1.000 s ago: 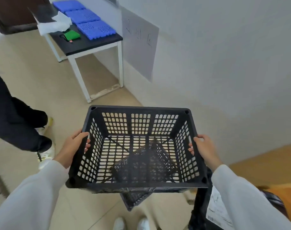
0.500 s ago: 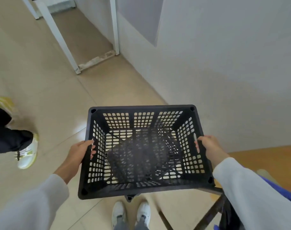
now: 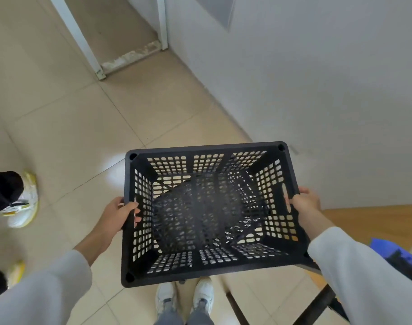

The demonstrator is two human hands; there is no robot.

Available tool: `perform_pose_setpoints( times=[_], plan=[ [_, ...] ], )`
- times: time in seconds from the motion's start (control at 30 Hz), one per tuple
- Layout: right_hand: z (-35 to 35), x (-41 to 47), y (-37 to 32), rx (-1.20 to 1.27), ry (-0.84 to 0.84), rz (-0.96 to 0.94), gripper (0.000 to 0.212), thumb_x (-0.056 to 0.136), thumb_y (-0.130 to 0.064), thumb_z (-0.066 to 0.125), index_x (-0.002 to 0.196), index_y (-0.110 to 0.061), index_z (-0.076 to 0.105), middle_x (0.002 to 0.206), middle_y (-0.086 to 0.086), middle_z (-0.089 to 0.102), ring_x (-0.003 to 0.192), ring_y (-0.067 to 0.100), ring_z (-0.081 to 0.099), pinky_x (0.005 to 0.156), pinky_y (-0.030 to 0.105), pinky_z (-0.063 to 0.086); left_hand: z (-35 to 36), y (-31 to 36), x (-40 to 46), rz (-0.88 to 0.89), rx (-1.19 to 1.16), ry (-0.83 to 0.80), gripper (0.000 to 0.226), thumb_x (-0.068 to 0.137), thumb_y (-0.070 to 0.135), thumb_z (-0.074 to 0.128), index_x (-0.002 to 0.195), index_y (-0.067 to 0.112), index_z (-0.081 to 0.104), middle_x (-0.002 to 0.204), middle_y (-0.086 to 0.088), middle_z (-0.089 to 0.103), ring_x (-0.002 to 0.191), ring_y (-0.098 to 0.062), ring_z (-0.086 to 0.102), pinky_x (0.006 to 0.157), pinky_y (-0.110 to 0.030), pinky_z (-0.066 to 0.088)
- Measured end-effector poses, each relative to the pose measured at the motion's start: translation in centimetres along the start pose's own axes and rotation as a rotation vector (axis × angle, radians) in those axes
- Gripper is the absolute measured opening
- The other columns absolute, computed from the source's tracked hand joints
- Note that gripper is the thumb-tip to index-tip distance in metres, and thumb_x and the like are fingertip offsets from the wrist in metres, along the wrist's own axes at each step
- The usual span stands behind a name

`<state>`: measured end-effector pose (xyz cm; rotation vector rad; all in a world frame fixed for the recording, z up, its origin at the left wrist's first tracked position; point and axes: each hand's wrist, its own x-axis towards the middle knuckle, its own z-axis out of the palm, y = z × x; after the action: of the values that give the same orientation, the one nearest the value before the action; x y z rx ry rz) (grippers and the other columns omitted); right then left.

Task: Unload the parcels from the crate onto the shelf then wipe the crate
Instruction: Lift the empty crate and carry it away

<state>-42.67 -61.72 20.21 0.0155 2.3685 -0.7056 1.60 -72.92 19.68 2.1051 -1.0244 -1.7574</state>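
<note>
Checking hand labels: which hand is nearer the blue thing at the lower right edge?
Right. The right hand grips the crate side above the blue thing; the left hand grips the far side.

Beige tiled floor [image 3: 87, 127] is carrying white table legs [image 3: 83, 41], white shoes [image 3: 185, 299], and yellow-trimmed sneakers [image 3: 24, 200] standing at left.

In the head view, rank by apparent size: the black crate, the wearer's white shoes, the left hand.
1. black crate, by far the largest.
2. left hand.
3. white shoes, though they sit farther from the camera, so ranks two and three are unsure.
</note>
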Motion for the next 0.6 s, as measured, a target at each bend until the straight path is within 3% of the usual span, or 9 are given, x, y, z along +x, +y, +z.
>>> perform_pose_setpoints(
  times=[0.1, 0.23, 0.33, 0.5, 0.6],
  plan=[
    [0.0, 0.3, 0.3, 0.009, -0.002, -0.007, 0.034, 0.097, -0.005, 0.062, 0.128, -0.017, 0.055, 0.110, 0.010, 0.064, 0.083, 0.022, 0.061, 0.058, 0.033, 0.045, 0.0, -0.1, 0.4, 0.013, 0.056, -0.017, 0.022, 0.102, 0.016, 0.059, 0.121, 0.009, 0.051, 0.103, -0.021, 0.072, 0.086, -0.036, 0.074, 0.068, -0.037, 0.059],
    [-0.3, 0.1, 0.7, 0.037, -0.024, -0.003, 0.032, 0.097, -0.007, 0.061, 0.128, -0.014, 0.057, 0.111, 0.011, 0.065, 0.097, 0.029, 0.065, 0.075, 0.044, 0.055, -0.9, 1.0, 1.4, -0.035, 0.148, -0.099, 0.025, 0.101, 0.022, 0.061, 0.120, 0.008, 0.054, 0.101, -0.019, 0.075, 0.086, -0.036, 0.076, 0.077, -0.043, 0.061],
    [-1.0, -0.8, 1.9, 0.076, -0.007, 0.014, 0.035, 0.098, -0.008, 0.058, 0.132, -0.015, 0.053, 0.114, 0.011, 0.065, 0.089, 0.024, 0.064, 0.071, 0.040, 0.054, -1.5, 3.4, 2.1, -0.046, 0.229, -0.076, 0.035, 0.099, 0.025, 0.064, 0.128, 0.010, 0.051, 0.102, -0.015, 0.073, 0.087, -0.032, 0.074, 0.070, -0.037, 0.059],
    [-0.7, -3.6, 5.9, -0.052, 0.205, 0.125, 0.048, 0.091, -0.013, 0.068, 0.135, -0.021, 0.049, 0.135, 0.013, 0.054, 0.124, 0.035, 0.051, 0.102, 0.056, 0.046, -1.3, 8.4, 4.4, 0.093, 0.279, 0.024, 0.070, 0.096, 0.014, 0.066, 0.152, 0.028, 0.027, 0.113, -0.018, 0.068, 0.093, -0.033, 0.070, 0.077, -0.046, 0.059],
    [0.3, -6.4, 7.6, -0.074, 0.335, 0.187, 0.051, 0.091, -0.008, 0.068, 0.138, -0.015, 0.050, 0.145, 0.016, 0.044, 0.131, 0.040, 0.042, 0.103, 0.057, 0.044, -0.4, 9.4, 4.8, 0.178, 0.376, 0.011, 0.071, 0.095, 0.008, 0.065, 0.150, 0.036, 0.028, 0.113, -0.016, 0.061, 0.091, -0.036, 0.067, 0.067, -0.046, 0.060]
  ],
)
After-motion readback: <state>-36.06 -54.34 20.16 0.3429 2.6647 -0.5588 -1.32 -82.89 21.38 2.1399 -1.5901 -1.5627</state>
